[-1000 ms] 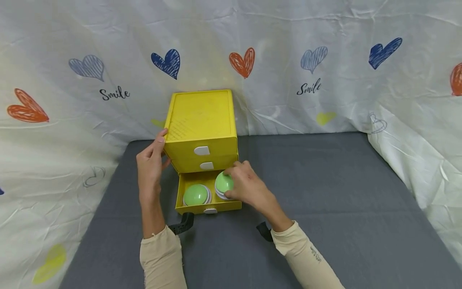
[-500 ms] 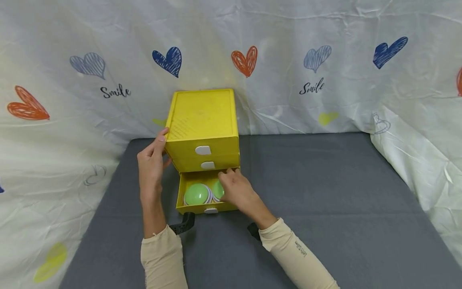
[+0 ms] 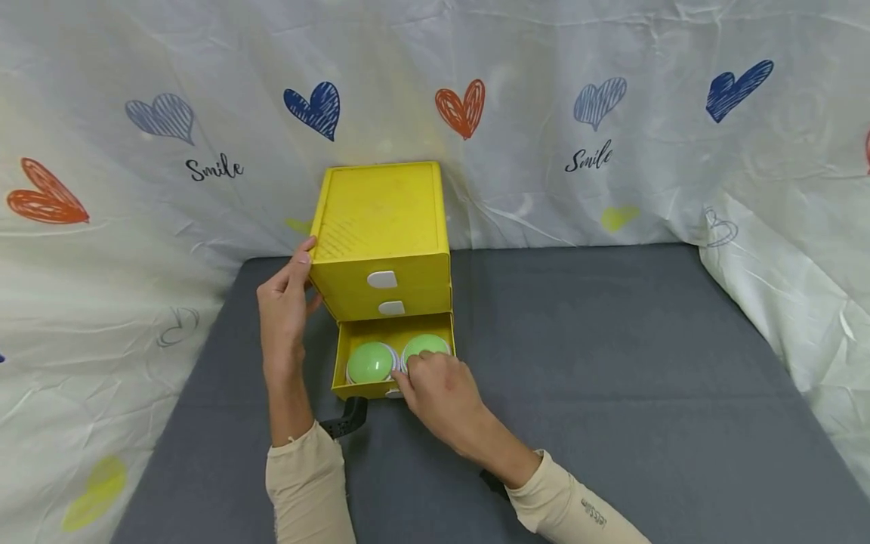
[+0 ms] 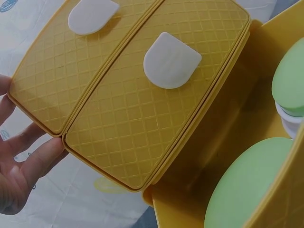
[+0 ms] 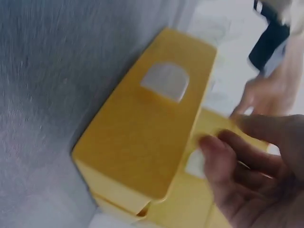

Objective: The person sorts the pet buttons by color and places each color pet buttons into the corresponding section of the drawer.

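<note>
A yellow drawer cabinet [image 3: 381, 215] stands near the backdrop with its bottom drawer [image 3: 372, 391] pulled out. Two green domes with white bases lie in that drawer: the left dome [image 3: 370, 363] and the right dome [image 3: 424, 346], partly behind my right hand. My left hand [image 3: 282, 317] rests its extended fingers on the cabinet's left front edge; in the left wrist view its fingertips [image 4: 54, 145] touch that edge. Over the drawer's front is my right hand [image 3: 445, 397], fingers loosely bent. The right wrist view shows a gap between this hand [image 5: 251, 166] and the drawer front, with nothing held.
Above the pulled-out drawer, two shut drawers carry white tabs, the upper tab [image 3: 382, 279] and the lower tab [image 3: 391, 308]. A grey cloth [image 3: 612, 363] covers the table. Behind it hangs a white backdrop [image 3: 523, 181] printed with hearts. A black strap [image 3: 347, 419] sits by the left wrist.
The right hand let go of the right green dome, which now sits in the drawer next to the other, and moved down toward the drawer's front. The left hand stayed on the cabinet.
</note>
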A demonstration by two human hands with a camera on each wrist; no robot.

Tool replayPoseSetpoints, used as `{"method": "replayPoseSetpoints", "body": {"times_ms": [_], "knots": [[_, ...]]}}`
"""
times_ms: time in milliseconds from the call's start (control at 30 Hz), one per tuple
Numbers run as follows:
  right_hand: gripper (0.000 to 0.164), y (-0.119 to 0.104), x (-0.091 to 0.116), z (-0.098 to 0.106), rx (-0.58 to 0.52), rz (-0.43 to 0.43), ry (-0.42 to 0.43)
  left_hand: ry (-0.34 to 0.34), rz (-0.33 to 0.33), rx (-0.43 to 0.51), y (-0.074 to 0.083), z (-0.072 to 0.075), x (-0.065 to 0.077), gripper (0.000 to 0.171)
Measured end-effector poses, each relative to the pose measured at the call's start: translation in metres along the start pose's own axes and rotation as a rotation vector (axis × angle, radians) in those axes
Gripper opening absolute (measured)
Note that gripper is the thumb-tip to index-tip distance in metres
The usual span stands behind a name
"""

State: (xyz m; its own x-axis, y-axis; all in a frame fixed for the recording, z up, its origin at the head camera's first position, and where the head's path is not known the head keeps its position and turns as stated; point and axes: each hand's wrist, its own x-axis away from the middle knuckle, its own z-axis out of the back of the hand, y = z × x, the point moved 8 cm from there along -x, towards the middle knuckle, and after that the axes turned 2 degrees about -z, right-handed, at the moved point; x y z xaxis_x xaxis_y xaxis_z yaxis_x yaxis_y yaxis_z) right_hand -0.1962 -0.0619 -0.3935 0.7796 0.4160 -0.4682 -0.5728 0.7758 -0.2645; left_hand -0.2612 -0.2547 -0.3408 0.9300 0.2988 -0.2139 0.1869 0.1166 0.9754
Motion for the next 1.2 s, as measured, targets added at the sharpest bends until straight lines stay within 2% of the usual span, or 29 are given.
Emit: {"method": "replayPoseSetpoints", "body": {"times_ms": [233,467,667,800,1033,1200], "knots": [[0.036,-0.017,0.016,-0.021,0.091,0.039,-0.056,0.004,0.005,-0.011,-0.002,0.001,0.001,0.038],[0.035,-0.016,0.02,-0.035,0.059,0.083,-0.029,-0.002,0.008,-0.024,-0.004,0.0,0.002,0.038],[0.041,-0.003,0.001,-0.04,-0.029,0.076,-0.034,-0.001,0.003,-0.027,-0.003,0.0,0.002,0.038],[0.041,0.007,-0.016,-0.045,-0.031,0.066,0.0,-0.014,0.0,-0.04,-0.003,-0.002,0.002,0.039],[0.047,0.031,-0.038,-0.058,-0.083,-0.015,0.016,-0.013,0.019,-0.051,-0.006,-0.003,0.004,0.038],[0.043,0.041,-0.043,-0.065,-0.138,-0.065,0.032,-0.014,0.016,-0.066,-0.007,-0.004,0.004,0.038]]}}
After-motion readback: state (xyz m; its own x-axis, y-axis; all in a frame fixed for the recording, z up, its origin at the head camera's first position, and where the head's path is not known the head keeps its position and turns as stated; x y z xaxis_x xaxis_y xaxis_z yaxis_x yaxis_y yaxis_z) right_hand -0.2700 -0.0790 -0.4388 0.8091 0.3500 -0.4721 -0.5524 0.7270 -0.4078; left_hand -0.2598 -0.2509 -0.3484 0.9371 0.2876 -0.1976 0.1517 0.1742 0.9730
